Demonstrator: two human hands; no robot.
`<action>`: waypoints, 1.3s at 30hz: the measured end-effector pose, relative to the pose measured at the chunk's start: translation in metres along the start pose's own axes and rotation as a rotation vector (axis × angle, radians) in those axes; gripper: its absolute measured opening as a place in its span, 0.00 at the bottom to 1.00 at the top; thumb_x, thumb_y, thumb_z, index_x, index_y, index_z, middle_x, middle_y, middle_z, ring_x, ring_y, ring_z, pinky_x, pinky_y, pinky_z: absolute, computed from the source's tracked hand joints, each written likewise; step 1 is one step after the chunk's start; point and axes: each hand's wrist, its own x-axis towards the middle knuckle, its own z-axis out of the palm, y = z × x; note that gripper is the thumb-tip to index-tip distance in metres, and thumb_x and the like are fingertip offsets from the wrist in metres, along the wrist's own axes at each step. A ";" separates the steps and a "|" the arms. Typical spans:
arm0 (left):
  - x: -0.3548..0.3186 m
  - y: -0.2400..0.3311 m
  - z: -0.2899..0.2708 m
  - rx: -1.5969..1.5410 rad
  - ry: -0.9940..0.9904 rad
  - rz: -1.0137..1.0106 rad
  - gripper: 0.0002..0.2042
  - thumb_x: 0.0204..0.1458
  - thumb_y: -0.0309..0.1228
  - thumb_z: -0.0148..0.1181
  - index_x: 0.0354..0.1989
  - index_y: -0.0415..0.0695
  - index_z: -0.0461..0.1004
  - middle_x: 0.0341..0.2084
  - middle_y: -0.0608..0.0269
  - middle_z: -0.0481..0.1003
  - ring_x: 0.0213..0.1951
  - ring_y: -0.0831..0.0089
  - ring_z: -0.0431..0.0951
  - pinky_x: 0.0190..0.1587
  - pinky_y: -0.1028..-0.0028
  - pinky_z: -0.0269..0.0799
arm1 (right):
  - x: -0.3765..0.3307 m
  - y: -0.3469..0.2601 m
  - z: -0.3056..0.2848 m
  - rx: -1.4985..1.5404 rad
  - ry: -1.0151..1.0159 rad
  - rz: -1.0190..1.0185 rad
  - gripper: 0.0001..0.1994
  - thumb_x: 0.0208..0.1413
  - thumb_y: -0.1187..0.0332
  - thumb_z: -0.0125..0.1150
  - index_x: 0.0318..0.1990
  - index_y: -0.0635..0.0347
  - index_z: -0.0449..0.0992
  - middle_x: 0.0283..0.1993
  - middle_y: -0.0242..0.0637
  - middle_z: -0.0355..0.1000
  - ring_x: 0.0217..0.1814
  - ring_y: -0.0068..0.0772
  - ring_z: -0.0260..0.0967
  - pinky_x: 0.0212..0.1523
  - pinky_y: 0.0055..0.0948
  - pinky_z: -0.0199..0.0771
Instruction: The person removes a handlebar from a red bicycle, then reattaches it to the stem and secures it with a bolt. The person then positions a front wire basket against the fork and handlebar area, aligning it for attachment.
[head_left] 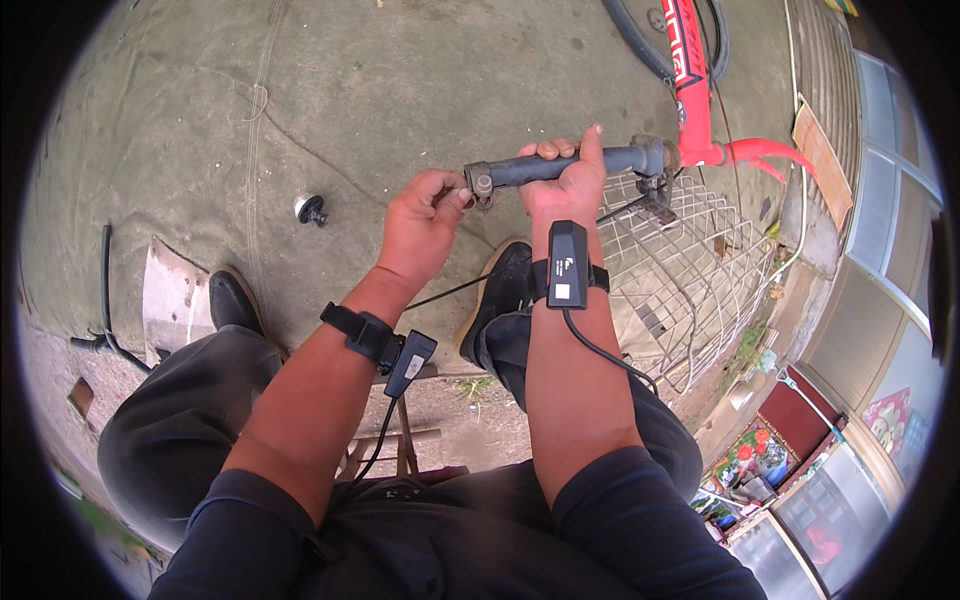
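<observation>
A dark metal handlebar stem [512, 170] stretches leftward from the front of a red bicycle frame [692, 125]. My right hand [572, 188], palm up, is closed around the middle of the stem from beneath, its thumb pointing away from me. At the stem's left end is a clamp [483, 184] with a bolt. The thumb and forefinger of my left hand [418, 222] pinch together right beside that bolt; what lies between them is too small to make out. A thin black cable [455, 290] runs below the clamp.
A wire basket [690, 280] is under the stem on the right. On the ground lie a small round silver-and-black part [310, 209] and, far left, a bent black bar [107, 290]. A bicycle tyre [640, 45] shows at the top. Glazed panels [880, 180] line the right side.
</observation>
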 end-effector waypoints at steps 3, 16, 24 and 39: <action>0.000 0.004 0.000 -0.028 -0.011 -0.024 0.02 0.60 0.22 0.62 0.37 0.38 0.75 0.33 0.61 0.77 0.34 0.74 0.78 0.39 0.73 0.74 | -0.001 0.000 0.001 -0.001 0.000 -0.005 0.24 0.67 0.45 0.59 0.27 0.50 0.61 0.22 0.25 0.58 0.23 0.29 0.59 0.37 0.39 0.65; 0.000 0.008 0.001 -0.022 -0.075 0.000 0.06 0.66 0.22 0.56 0.47 0.39 0.77 0.37 0.60 0.82 0.38 0.77 0.82 0.41 0.75 0.80 | -0.002 0.000 0.002 0.002 0.000 -0.009 0.24 0.67 0.46 0.59 0.27 0.49 0.60 0.22 0.25 0.58 0.23 0.29 0.58 0.37 0.39 0.65; -0.004 0.017 0.006 -0.060 -0.013 -0.048 0.03 0.63 0.19 0.57 0.40 0.37 0.77 0.35 0.60 0.78 0.35 0.74 0.82 0.40 0.73 0.79 | -0.003 -0.001 0.003 0.006 0.011 -0.005 0.22 0.68 0.47 0.59 0.28 0.49 0.61 0.22 0.25 0.58 0.23 0.29 0.58 0.37 0.39 0.65; -0.001 0.023 -0.007 -0.055 -0.126 -0.122 0.04 0.64 0.25 0.59 0.43 0.38 0.78 0.31 0.64 0.77 0.34 0.77 0.78 0.39 0.74 0.75 | -0.004 -0.002 0.003 -0.003 0.002 -0.014 0.23 0.67 0.47 0.61 0.28 0.49 0.60 0.22 0.25 0.58 0.23 0.28 0.58 0.38 0.38 0.64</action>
